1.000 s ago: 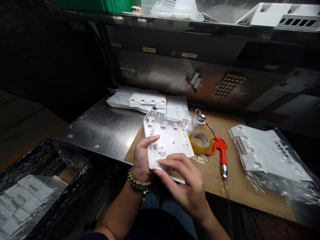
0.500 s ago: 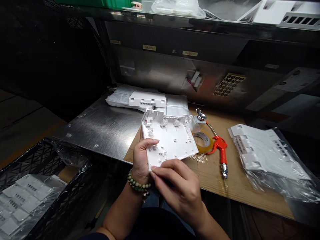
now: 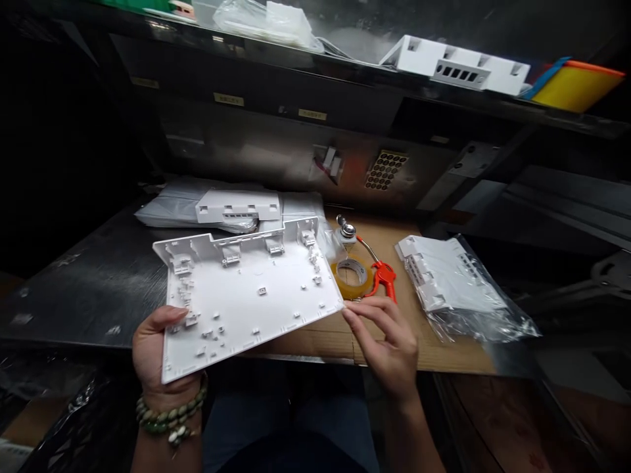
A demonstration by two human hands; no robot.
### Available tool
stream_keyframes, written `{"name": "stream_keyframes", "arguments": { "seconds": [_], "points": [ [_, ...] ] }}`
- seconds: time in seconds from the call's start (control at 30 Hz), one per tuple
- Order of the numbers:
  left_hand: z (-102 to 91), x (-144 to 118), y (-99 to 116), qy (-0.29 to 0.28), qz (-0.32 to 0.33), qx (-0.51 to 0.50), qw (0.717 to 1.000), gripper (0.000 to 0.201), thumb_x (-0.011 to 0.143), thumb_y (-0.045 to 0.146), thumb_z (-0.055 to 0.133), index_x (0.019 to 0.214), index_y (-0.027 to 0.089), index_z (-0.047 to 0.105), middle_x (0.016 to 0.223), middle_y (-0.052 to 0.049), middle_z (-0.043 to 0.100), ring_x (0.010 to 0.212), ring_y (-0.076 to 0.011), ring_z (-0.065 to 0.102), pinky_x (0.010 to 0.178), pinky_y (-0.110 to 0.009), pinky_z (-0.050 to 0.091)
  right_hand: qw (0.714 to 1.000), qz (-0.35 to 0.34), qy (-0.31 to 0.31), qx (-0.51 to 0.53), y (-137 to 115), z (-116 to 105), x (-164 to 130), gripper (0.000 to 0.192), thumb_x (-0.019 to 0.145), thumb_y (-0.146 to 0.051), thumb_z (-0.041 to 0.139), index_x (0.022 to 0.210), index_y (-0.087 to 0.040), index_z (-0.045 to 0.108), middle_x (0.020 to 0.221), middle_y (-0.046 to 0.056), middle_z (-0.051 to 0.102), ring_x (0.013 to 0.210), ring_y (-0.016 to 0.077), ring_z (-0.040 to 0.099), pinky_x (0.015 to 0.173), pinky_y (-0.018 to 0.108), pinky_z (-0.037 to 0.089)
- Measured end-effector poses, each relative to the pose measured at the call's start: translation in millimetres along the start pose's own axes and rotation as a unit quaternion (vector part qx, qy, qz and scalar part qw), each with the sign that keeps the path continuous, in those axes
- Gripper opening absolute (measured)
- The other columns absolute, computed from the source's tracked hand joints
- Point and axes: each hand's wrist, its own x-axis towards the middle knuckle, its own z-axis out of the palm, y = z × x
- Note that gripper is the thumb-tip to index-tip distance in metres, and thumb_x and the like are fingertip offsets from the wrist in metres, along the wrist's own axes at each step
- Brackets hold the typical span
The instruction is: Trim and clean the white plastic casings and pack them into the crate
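A white plastic housing cover (image 3: 276, 322) is held up in front of me, its inner side with clips and posts facing me. My left hand (image 3: 160, 351) grips its left edge, thumb on the inside and fingers hidden beneath. At the right front corner, my right hand (image 3: 387, 338) pinches the cover's edge between thumb and fingertips. Just behind that corner lie a roll of clear tape (image 3: 352, 279) and a red air blow gun (image 3: 384, 276). Another white cover (image 3: 239, 203) rests on a stack of plastic bags (image 3: 172, 200) behind the held one.
Bagged white covers (image 3: 448, 276) lie on the cardboard (image 3: 315, 348) to the right. A metal shelf above carries another white cover (image 3: 419, 56) and a yellow container (image 3: 574, 85). A sheet of round stickers (image 3: 387, 169) is on the back panel. A black crate (image 3: 73, 427) stands low at left.
The cover has turned to face me more squarely and sits further left. My right hand has shifted from its near left corner to its right front corner. The camera view has swung right.
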Motion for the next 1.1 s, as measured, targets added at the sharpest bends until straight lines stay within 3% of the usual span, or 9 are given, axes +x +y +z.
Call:
{"name": "stream_keyframes", "arguments": {
  "seconds": [0.2, 0.37, 0.53, 0.63, 0.77, 0.87, 0.97, 1.1],
  "points": [
    [-0.4, -3, -3, 0.039, -0.005, 0.016, 0.999, 0.078, 0.068, 0.021, 0.065, 0.144, 0.036, 0.059, 0.116, 0.001, 0.081, 0.127, -0.0376, 0.066, 0.106, -0.06, 0.055, 0.999, -0.027, -0.035, 0.0, -4, 11, -3, 0.022, 0.092, -0.011, 0.073, 0.107, -0.025, 0.079, 0.095, 0.004, 0.071, 0.086, 0.0176, 0.07, 0.08, 0.032, 0.06],
    [-7.0, 0, -4, 0.05, 0.01, 0.034, 0.998, 0.07, 0.078, 0.031, 0.064, 0.146, 0.039, 0.058, 0.119, 0.002, 0.08, 0.127, -0.0374, 0.066, 0.107, -0.06, 0.054, 0.998, -0.043, -0.035, -0.012, 0, 11, -6, 0.021, 0.092, -0.01, 0.072, 0.106, -0.025, 0.079, 0.094, 0.004, 0.071, 0.085, 0.0169, 0.07, 0.08, 0.031, 0.059],
    [-23.6, 1, -3, 0.029, 0.0, 0.044, 0.999, 0.067, 0.08, 0.036, 0.067, 0.146, 0.045, 0.057, 0.115, 0.005, 0.081, 0.127, -0.0381, 0.066, 0.108, -0.061, 0.055, 0.996, -0.048, -0.071, -0.027, 27, 7, 0, 0.016, 0.094, -0.014, 0.071, 0.104, -0.024, 0.079, 0.091, 0.004, 0.072, 0.082, 0.017, 0.07, 0.075, 0.031, 0.059],
    [-45.8, 1, -3, 0.03, -0.037, 0.031, 0.998, 0.064, 0.079, 0.035, 0.067, 0.141, 0.049, 0.06, 0.108, 0.007, 0.081, 0.126, -0.0372, 0.066, 0.106, -0.06, 0.056, 0.999, -0.006, -0.019, -0.035, 33, 0, 20, 0.011, 0.095, -0.019, 0.072, 0.099, -0.024, 0.08, 0.087, 0.003, 0.07, 0.077, 0.016, 0.067, 0.07, 0.03, 0.057],
    [-97.3, 13, -5, -0.046, -0.087, 0.022, 0.995, 0.072, 0.07, 0.019, 0.06, 0.138, 0.043, 0.066, 0.096, 0.005, 0.083, 0.122, -0.0364, 0.068, 0.107, -0.059, 0.054, 0.997, -0.001, 0.072, 0.014, 9, 0, 47, 0.01, 0.094, -0.021, 0.073, 0.099, -0.025, 0.081, 0.09, 0.003, 0.07, 0.082, 0.0167, 0.067, 0.071, 0.031, 0.058],
    [-124.8, 21, -8, -0.143, -0.139, -0.023, 0.98, 0.075, 0.065, 0.008, 0.053, 0.134, 0.031, 0.071, 0.087, 0.0, 0.083, 0.119, -0.0373, 0.07, 0.107, -0.064, 0.051, 0.997, -0.036, 0.06, 0.041, -5, 9, 55, 0.015, 0.095, -0.017, 0.072, 0.105, -0.024, 0.08, 0.093, 0.003, 0.07, 0.085, 0.016, 0.068, 0.074, 0.031, 0.059],
    [-116.8, 17, -13, -0.245, -0.179, -0.068, 0.95, 0.066, 0.073, 0.007, 0.05, 0.132, 0.023, 0.073, 0.097, -0.005, 0.083, 0.121, -0.0387, 0.069, 0.108, -0.066, 0.049, 0.998, -0.044, 0.046, 0.028, -3, 15, 53, 0.016, 0.095, -0.015, 0.071, 0.105, -0.024, 0.081, 0.093, 0.003, 0.071, 0.084, 0.015, 0.068, 0.076, 0.031, 0.059],
    [-73.3, 0, -20, -0.304, -0.193, -0.074, 0.93, 0.06, 0.077, 0.009, 0.051, 0.132, 0.02, 0.073, 0.109, -0.008, 0.082, 0.122, -0.0407, 0.068, 0.109, -0.066, 0.048, 0.995, -0.035, 0.095, 0.003, 5, 14, 47, 0.017, 0.093, -0.013, 0.073, 0.104, -0.025, 0.08, 0.094, 0.002, 0.071, 0.088, 0.016, 0.068, 0.081, 0.032, 0.058]
  ]
}}
